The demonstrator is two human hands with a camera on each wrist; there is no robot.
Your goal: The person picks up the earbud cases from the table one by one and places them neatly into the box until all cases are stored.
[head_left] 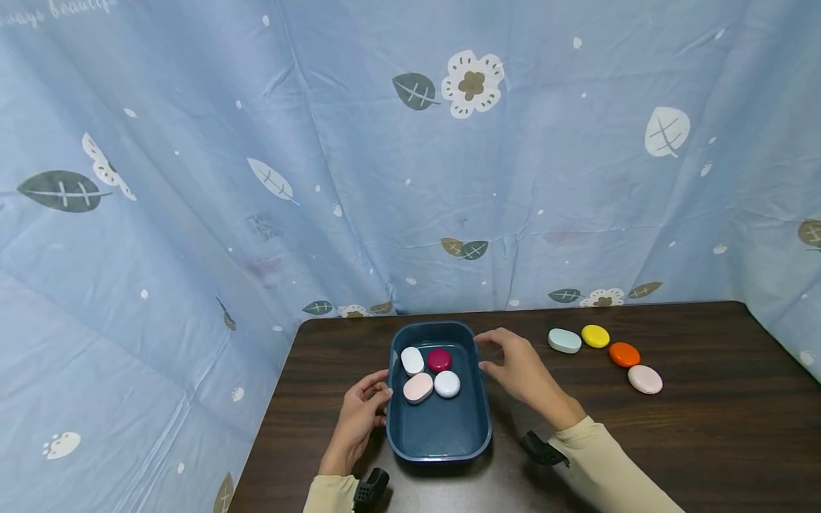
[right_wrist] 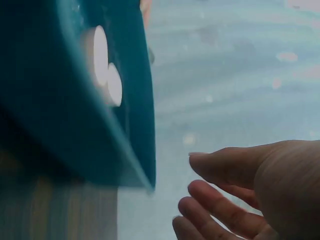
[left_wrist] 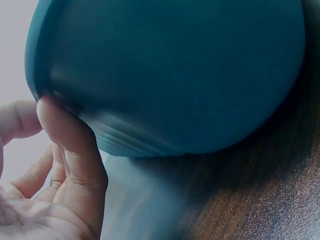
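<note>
A dark blue rectangular tray (head_left: 474, 420) holds several smooth, pebble-like pieces: a white oval (head_left: 412, 361), a crimson round one (head_left: 439, 360), a pale pink oval (head_left: 418, 388) and a white round one (head_left: 447, 384). My left hand (head_left: 361, 419) pinches the tray's left rim; in the left wrist view its thumb (left_wrist: 67, 127) meets the lip, with a finger close beside it. Off the far right side of the tray, my right hand (head_left: 521, 367) has thumb and fingers spread apart. The right wrist view shows a gap between those fingertips (right_wrist: 200, 162) and the tray wall.
On the dark wooden table (head_left: 705, 442) to the right lie a pale mint oval (head_left: 564, 340), a yellow piece (head_left: 595, 336), an orange one (head_left: 624, 354) and a pale pink one (head_left: 644, 380). A blue patterned curtain (head_left: 359, 178) hangs behind the table and along its left.
</note>
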